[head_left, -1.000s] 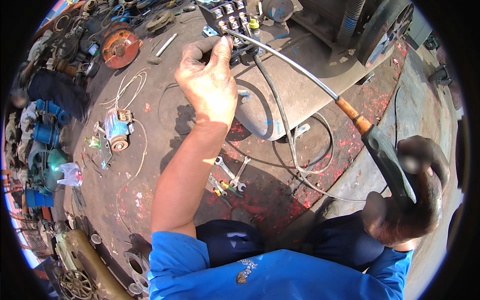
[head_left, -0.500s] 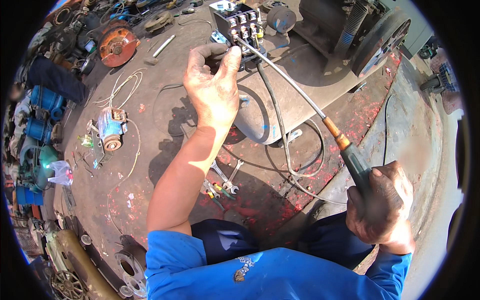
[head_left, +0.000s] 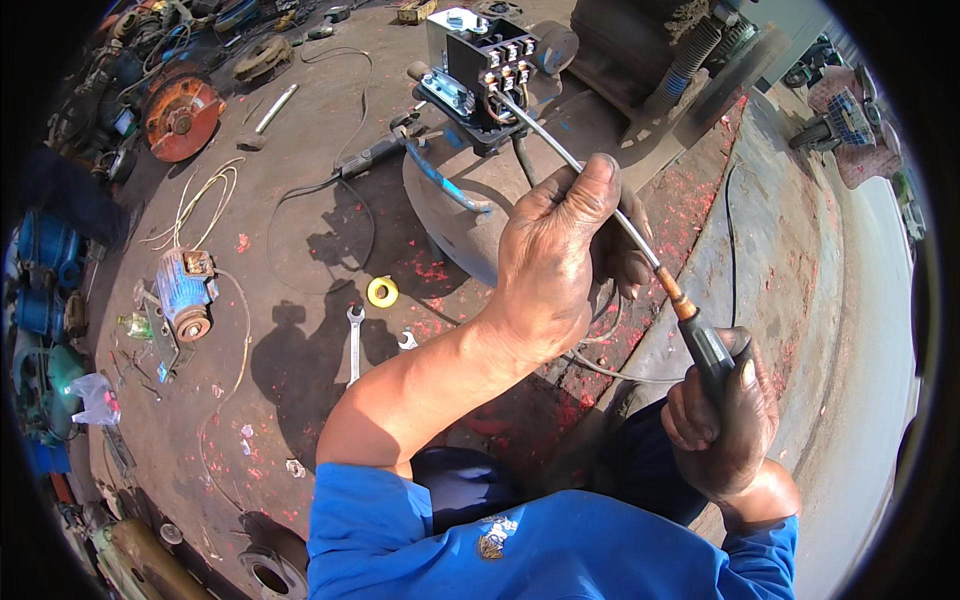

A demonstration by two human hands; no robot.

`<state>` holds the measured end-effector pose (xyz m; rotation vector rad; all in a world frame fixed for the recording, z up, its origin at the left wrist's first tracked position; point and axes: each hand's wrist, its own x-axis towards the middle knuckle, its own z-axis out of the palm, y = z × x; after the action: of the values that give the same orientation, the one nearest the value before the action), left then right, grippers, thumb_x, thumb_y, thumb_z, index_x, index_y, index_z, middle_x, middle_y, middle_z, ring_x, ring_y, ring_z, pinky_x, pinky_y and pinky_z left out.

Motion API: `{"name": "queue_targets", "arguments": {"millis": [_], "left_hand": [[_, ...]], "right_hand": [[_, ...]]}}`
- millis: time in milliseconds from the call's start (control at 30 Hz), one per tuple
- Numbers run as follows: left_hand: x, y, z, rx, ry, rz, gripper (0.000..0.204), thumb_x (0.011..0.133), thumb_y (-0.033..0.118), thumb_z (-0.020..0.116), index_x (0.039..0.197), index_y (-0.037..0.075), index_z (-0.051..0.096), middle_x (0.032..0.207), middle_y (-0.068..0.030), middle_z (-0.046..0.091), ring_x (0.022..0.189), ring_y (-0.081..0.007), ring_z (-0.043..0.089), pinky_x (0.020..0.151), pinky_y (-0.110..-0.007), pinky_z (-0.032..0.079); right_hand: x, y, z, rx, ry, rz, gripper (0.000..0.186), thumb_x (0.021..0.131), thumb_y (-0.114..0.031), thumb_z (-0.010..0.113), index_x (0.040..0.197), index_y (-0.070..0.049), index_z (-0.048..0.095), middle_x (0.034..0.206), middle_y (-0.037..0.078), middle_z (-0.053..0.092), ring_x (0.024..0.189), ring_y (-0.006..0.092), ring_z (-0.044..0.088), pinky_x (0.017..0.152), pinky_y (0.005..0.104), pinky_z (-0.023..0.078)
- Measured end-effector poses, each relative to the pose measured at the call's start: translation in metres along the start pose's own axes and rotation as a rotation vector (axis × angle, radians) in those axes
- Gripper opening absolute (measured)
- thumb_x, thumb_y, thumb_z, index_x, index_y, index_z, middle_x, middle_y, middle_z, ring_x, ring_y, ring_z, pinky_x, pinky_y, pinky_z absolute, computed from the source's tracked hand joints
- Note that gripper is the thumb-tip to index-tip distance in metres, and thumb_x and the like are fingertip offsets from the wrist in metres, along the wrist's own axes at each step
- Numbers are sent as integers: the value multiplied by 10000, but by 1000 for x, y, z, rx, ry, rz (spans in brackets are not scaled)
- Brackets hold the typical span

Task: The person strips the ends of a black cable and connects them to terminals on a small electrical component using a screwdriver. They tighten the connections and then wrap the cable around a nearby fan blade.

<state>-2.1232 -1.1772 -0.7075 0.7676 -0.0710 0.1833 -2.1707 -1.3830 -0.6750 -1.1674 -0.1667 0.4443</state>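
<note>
My right hand (head_left: 732, 415) is wrapped round the dark handle of a long screwdriver (head_left: 706, 352). Partway up the metal shaft, my left hand (head_left: 560, 250) closes on it between thumb and fingers. The screwdriver's tip meets a lower terminal screw on a black electrical switch block (head_left: 482, 62) with rows of screw terminals. That block sits in an opened housing above the end of a dusty grey tank (head_left: 425, 215). Beside the terminals is a metal bracket with a clamp (head_left: 447, 92). My left hand hides part of the tank and cable.
Left of the tank lie a wrench (head_left: 355, 340), a yellow tape roll (head_left: 382, 291) and a hammer (head_left: 268, 118). A small blue motor (head_left: 186, 295) with loose wires stands farther left. Motor parts crowd the left edge. A black cable (head_left: 732, 230) runs along the right.
My left hand has moved from beside the switch block down onto the screwdriver's shaft. My right hand has shifted slightly left with the handle. The view has turned, uncovering the tape roll.
</note>
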Motion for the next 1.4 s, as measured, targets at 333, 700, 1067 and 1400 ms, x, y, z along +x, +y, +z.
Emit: {"name": "queue_targets", "arguments": {"millis": [333,700,1067,1400], "left_hand": [[4,-6,-1,-38,30,4,430,1031,423,540,876,24,575,729,-113,629,531,-191,611,467,-310,514],[8,-1,-6,22,-3,27,526,1013,520,522,880,17,596,686,-99,622,551,-176,623,473,-305,514],[-3,18,-42,72,199,240,391,1011,403,601,860,43,628,649,-17,592,490,-90,537,437,-228,396],[-3,39,-53,227,387,455,249,978,257,642,895,22,638,641,-11,574,514,-92,530,469,-225,398]], "right_hand": [[26,-24,5,-1646,-171,-848,447,758,15,762,1175,51,603,825,121,619,658,229,616,549,342,493],[25,-20,28,-1808,-109,-857,465,747,88,711,1200,11,634,819,124,605,655,260,622,548,348,496],[14,-20,29,-1019,-44,-210,317,1009,-153,580,1251,50,555,851,67,641,732,110,592,682,254,471],[16,-12,37,-1317,-61,-350,314,983,-93,583,1269,26,533,880,130,626,737,183,621,670,296,485]]}}
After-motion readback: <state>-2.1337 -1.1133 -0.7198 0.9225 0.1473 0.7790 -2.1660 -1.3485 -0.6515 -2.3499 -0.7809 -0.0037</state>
